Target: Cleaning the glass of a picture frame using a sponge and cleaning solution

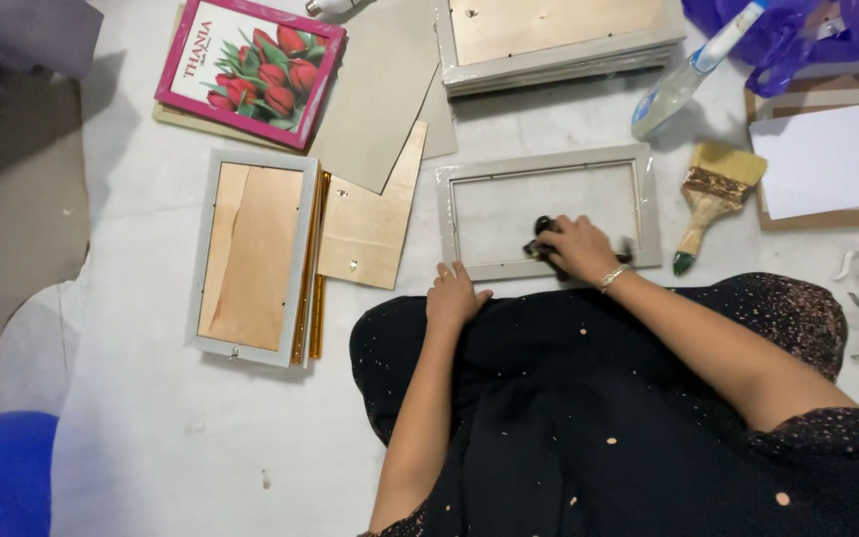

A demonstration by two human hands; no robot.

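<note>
Frame [549, 211] of grey wood lies flat on the pale floor just beyond our lap, empty, its long axis running left to right. Our right hand [577, 249] is curled tight around a dark cloth [541, 239], pressed on the frame's lower part. Our left hand [452, 294] rests with fingers loosely spread, fingertips touching the frame's lower left corner and clasping nothing. Right of the frame lie a paintbrush [708, 199], bristles pointing away from us, and a glue bottle [683, 82] slanting up and to the right. Left of the frame we see a plywood backing board [370, 227], then a backed grey frame [253, 257] standing lengthwise. Beyond the frame sit stacked frames [559, 40]; far left of those, a pink-framed tulip picture [251, 68]. Nothing blocks the frame.
</note>
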